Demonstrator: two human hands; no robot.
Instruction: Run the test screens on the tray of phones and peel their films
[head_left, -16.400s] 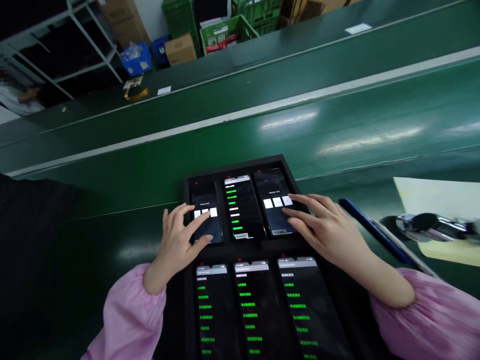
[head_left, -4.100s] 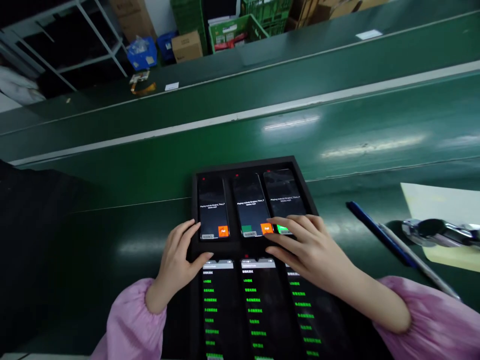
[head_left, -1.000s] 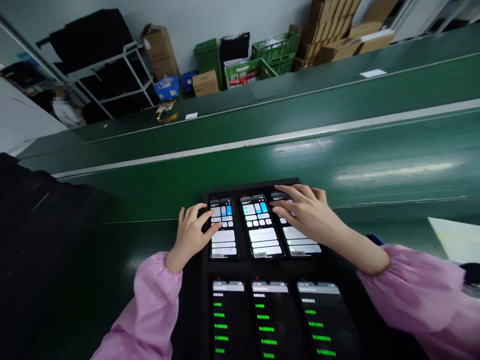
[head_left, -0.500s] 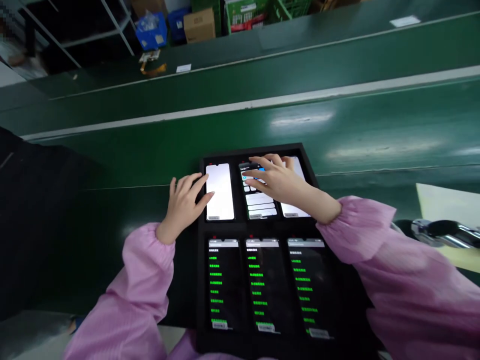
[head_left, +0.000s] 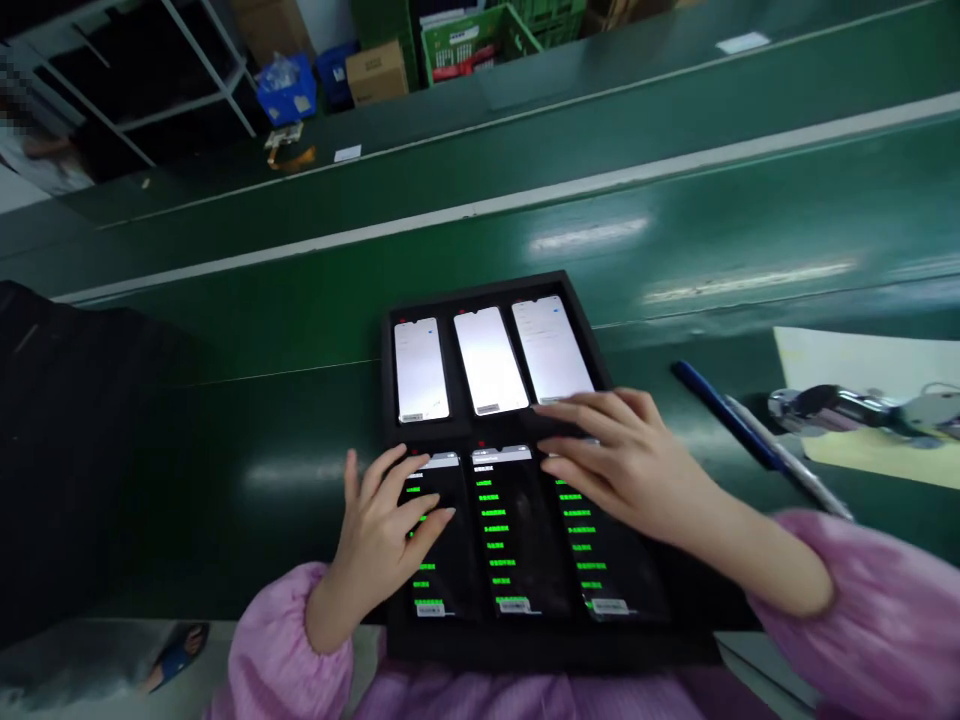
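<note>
A black tray [head_left: 465, 650] holds several smartphones in two rows. In the far row, the left phone [head_left: 421, 370], the middle phone [head_left: 491, 360] and the right phone [head_left: 551, 345] show bright white screens. Green text lines on black fill the near-row screens. My left hand [head_left: 386, 525], fingers spread, hovers over the near left phone [head_left: 442, 590]; whether it touches the glass I cannot tell. Over the top of the near right phone [head_left: 611, 560] is my right hand [head_left: 622, 460], its fingers stretched out and holding nothing. Between them lies the near middle phone [head_left: 517, 540].
Right of the tray lie a blue pen [head_left: 727, 415], a silver pen [head_left: 795, 460] and a metal clamp-like object [head_left: 832, 405] on paper [head_left: 840, 350]. Beyond the green bench [head_left: 450, 245] stand a blue bin [head_left: 289, 95], a cardboard box [head_left: 377, 72] and a green crate [head_left: 517, 35]. Someone's foot [head_left: 180, 655] shows lower left.
Both hands have moved from the far row toward the near row. The far middle screen has turned from a panel to plain white; the outer far screens now show faint settings pages.
</note>
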